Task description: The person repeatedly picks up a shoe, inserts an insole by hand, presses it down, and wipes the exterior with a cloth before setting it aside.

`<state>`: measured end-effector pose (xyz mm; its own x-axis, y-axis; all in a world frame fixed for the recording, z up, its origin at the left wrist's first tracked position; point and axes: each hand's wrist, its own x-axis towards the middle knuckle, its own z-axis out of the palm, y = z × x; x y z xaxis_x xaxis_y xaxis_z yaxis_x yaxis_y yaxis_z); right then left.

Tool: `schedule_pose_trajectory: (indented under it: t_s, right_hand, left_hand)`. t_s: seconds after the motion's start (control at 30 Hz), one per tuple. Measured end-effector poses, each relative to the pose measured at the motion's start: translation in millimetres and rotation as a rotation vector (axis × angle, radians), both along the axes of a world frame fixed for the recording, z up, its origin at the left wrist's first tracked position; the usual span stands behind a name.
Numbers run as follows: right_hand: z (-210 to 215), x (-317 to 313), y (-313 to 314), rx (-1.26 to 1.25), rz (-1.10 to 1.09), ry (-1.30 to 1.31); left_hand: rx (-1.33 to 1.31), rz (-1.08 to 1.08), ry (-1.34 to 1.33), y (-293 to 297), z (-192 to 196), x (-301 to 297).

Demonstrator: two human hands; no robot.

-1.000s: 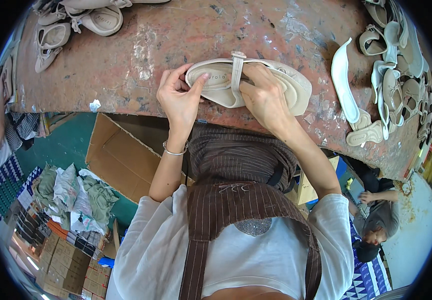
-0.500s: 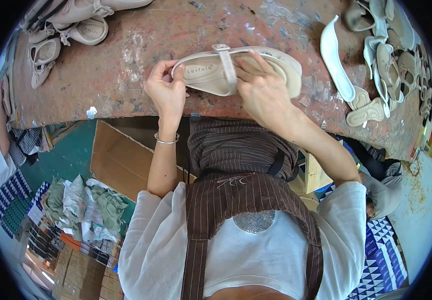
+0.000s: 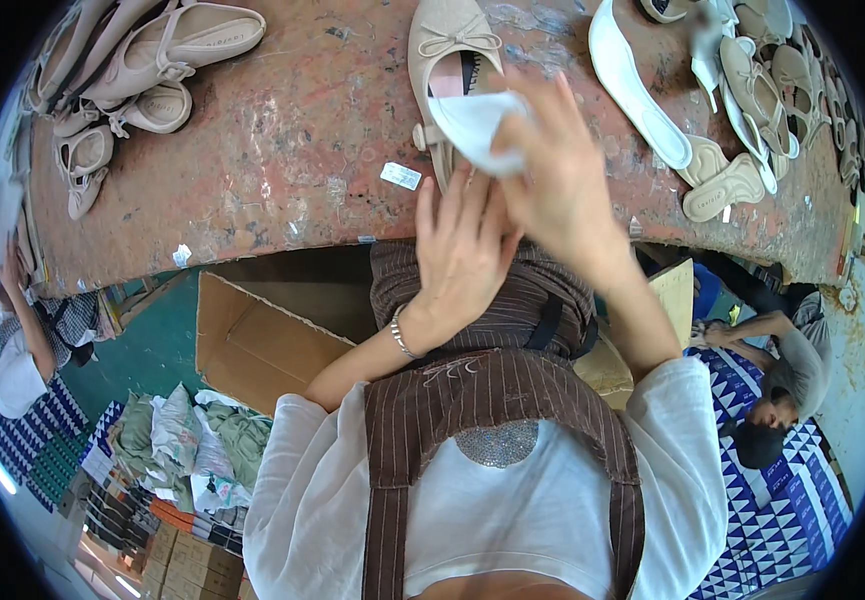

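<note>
A beige shoe with a bow lies near the middle of the bench, toe pointing away from me and a buckle at its left side. Over its opening hangs a thin, pale curved piece, smeared by motion, that looks like an insole. My right hand, also blurred, pinches this piece between thumb and fingers. My left hand lies at the shoe's heel with its fingers stretched out, touching it. Those fingers and the pale piece cover much of the heel end. Left of the shoe is a small white label.
Several beige shoes sit at the left of the worn bench. At the right lie a long white curved piece, insoles and more shoes. An open cardboard box stands below the edge. Two other people are at the sides.
Half a second ago both hands held a strapped shoe lying sideways. Now a bowed shoe points away, my right hand has the pale piece, and my left hand is at the heel. A label now shows.
</note>
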<state>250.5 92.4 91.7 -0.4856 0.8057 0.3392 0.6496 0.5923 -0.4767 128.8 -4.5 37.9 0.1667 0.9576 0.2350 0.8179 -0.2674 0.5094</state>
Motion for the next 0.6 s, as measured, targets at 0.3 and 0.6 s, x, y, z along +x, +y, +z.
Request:
schedule_pose_trajectory:
  t_s: [0.3,0.6]
  right_hand:
    - [-70.6,-43.1,55.1,0.045,-0.093,-0.373]
    - [-62.4,-45.4,42.7,0.012,-0.19,-0.459]
  left_hand:
    - [-0.033,-0.004,0.233,6.8,-30.8,15.2]
    - [-0.056,-0.05,0.175,10.8,-32.9,6.2]
